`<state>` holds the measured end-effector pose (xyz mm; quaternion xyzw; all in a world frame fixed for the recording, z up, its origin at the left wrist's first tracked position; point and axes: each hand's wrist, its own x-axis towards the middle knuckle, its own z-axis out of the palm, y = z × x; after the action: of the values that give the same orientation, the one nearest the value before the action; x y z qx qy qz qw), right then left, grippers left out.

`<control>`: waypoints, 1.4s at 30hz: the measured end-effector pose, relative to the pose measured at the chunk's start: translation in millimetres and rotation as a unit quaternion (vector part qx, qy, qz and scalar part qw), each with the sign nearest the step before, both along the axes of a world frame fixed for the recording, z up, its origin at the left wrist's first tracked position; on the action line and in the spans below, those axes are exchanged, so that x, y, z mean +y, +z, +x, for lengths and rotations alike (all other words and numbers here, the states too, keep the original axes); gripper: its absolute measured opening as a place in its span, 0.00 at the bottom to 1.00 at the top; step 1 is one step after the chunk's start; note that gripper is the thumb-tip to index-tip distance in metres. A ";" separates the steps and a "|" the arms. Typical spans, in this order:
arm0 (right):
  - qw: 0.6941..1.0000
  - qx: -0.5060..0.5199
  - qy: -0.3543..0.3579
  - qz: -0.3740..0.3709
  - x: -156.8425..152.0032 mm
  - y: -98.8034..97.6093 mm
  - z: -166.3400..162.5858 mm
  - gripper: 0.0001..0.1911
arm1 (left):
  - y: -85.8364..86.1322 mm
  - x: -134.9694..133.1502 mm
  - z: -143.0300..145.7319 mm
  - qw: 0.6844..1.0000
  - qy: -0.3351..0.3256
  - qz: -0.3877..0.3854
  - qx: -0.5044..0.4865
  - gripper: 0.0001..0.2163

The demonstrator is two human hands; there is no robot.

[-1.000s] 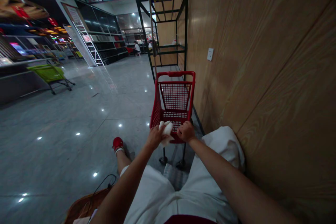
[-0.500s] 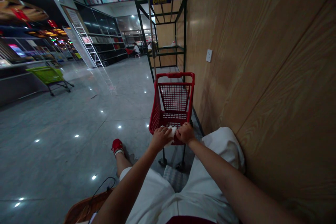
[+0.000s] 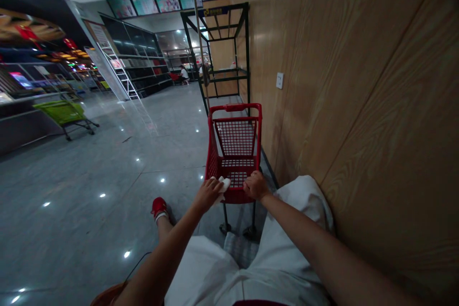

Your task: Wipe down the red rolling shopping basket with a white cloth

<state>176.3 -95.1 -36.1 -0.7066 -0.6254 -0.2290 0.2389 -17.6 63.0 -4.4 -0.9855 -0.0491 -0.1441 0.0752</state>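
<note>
A small red shopping cart (image 3: 234,137) with a grid basket stands between my knees, its handle on the far side. My left hand (image 3: 208,193) is closed on a white cloth or wad of tissue (image 3: 224,184) at the left corner of the cart's near rim. What lies under the cloth is hidden. My right hand (image 3: 256,185) is wrapped round the near rim at its right corner. Beneath the basket, the cart's near wheels (image 3: 225,228) rest on the floor.
A wood-panelled wall (image 3: 344,81) with a socket (image 3: 279,80) runs close on my right. Beyond the cart stands a dark metal rack (image 3: 247,48). A green cart (image 3: 64,112) is at far left, near a ladder (image 3: 122,74). People sit far back. A brown basket (image 3: 107,295) is at lower left.
My left hand and the white cloth have moved left along the near rim, away from my right hand. The right hand still grips the rim. The view has shifted slightly.
</note>
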 end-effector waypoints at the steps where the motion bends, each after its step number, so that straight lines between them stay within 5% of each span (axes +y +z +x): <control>1: 1.000 0.001 -0.005 0.002 0.7 -0.2 -0.6 0.14 | -0.5 -5.1 4.0 1.000 0.007 -0.007 -0.001 0.18; 8: 0.999 -0.002 -0.034 -0.022 3.1 2.9 -3.2 0.14 | -6.5 -57.2 52.5 0.999 0.026 -0.023 0.001 0.17; 18: 1.000 -0.010 -0.016 -0.016 4.0 1.6 -0.9 0.14 | 2.0 -1.1 3.0 1.000 0.013 -0.003 -0.009 0.14; 26: 0.999 -0.029 -0.027 0.005 10.5 1.1 -4.3 0.13 | -4.4 -52.8 53.5 0.999 0.046 -0.024 0.008 0.16; 35: 0.999 -0.031 -0.014 0.011 8.7 0.4 -1.0 0.13 | 0.7 2.3 4.6 0.999 0.033 -0.015 0.005 0.16; 42: 0.999 -0.004 -0.032 0.000 21.2 -3.5 -21.2 0.12 | -7.4 -45.6 38.4 0.998 0.058 -0.024 -0.003 0.12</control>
<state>155.1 -73.9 -39.5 -0.7250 -0.6037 -0.2392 0.2295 20.9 17.4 -11.8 -0.9820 -0.1101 -0.1412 0.0597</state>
